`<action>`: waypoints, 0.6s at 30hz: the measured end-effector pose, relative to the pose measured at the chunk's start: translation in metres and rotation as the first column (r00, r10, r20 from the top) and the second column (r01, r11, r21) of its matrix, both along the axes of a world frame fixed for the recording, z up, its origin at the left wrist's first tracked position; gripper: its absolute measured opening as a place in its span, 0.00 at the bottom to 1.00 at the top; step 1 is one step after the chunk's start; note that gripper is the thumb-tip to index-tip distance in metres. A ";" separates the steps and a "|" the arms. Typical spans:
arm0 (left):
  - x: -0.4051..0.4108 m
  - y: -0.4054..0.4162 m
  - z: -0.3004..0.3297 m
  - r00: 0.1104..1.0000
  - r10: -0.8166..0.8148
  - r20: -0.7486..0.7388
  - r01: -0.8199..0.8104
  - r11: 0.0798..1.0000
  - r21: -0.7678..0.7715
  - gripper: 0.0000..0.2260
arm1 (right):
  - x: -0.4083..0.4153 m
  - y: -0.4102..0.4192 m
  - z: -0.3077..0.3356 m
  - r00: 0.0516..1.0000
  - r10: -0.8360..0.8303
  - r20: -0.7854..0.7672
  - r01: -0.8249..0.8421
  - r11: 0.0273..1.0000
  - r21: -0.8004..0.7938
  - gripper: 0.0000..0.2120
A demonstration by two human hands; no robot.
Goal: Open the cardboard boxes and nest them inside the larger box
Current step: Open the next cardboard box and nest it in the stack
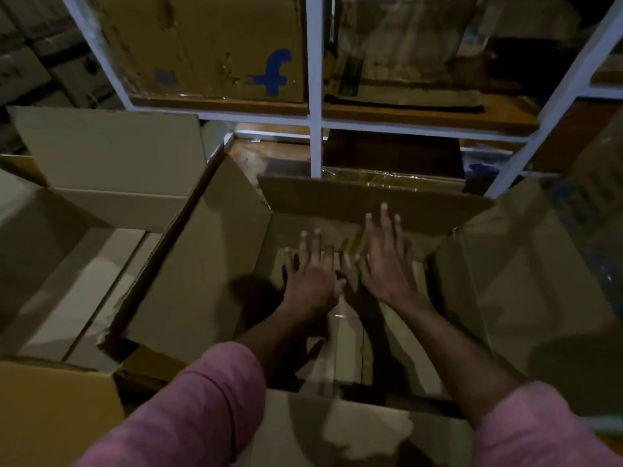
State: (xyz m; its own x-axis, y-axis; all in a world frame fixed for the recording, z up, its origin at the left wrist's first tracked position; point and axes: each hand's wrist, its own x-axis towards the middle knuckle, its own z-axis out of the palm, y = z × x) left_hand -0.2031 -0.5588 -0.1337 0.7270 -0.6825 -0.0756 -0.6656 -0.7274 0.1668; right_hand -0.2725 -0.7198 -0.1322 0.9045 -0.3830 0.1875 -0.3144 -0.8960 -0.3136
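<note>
A brown cardboard box [202, 264] stands open in front of me, its four top flaps folded outward. Both my arms reach down into it. My left hand [312, 274] lies flat with fingers spread on the taped bottom panels. My right hand [387, 261] is spread flat beside it, fingertips near the far wall under the far flap [371, 203]. Neither hand holds anything. A second open cardboard box [101, 197] stands directly to the left, touching the first, with a pale bottom showing inside.
A white metal shelf rack [315, 123] stands right behind the boxes, holding a cardboard box with a blue "f" logo [209, 45] and flattened cardboard. A yellowish cardboard box corner [57, 412] sits at the lower left. The scene is dim.
</note>
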 end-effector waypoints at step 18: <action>0.034 -0.016 -0.006 0.998 0.042 -0.048 -0.041 0.999 0.007 0.37 | 0.039 -0.026 -0.012 0.974 -0.090 -0.206 0.084 0.996 -0.041 0.35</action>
